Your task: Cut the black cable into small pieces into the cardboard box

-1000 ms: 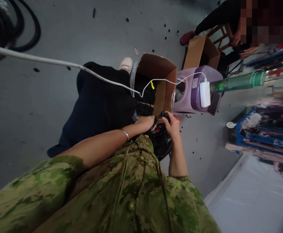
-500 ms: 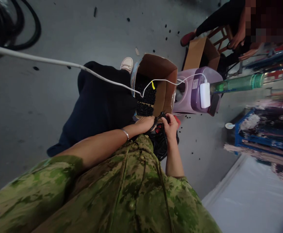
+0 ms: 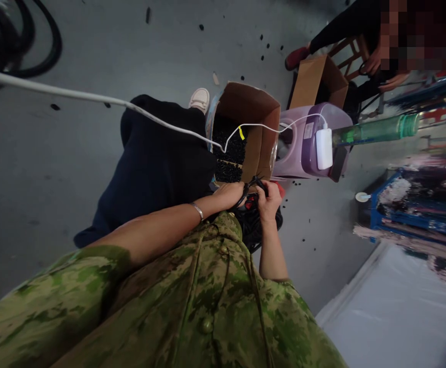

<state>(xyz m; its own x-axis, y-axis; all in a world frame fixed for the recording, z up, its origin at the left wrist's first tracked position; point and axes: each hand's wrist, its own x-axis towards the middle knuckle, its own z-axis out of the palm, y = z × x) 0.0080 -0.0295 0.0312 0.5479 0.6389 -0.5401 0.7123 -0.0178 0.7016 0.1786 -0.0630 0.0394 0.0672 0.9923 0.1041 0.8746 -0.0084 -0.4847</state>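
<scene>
My left hand [image 3: 230, 196] is closed round thin black strands [image 3: 248, 190] at the near edge of an open cardboard box [image 3: 259, 153]. Close on its right, my right hand [image 3: 269, 201] has its fingers bent round a black piece [image 3: 260, 184] among the same strands. Whether that piece is a tool or part of the strands cannot be made out. Inside the box lie many small black pieces [image 3: 230, 145]. Below my hands sits a dark bundle [image 3: 251, 227] with something red in it.
A white cable [image 3: 92, 97] crosses above the box to a white power bank [image 3: 324, 148] on a purple plastic container [image 3: 295, 138]. A green bottle [image 3: 383, 129] lies beyond. Another person's hands [image 3: 395, 82] are at upper right, near a second box [image 3: 309, 82].
My right hand has shifted very slightly, and the black piece at its fingers now shows more clearly. My left hand stays in place on the strands.
</scene>
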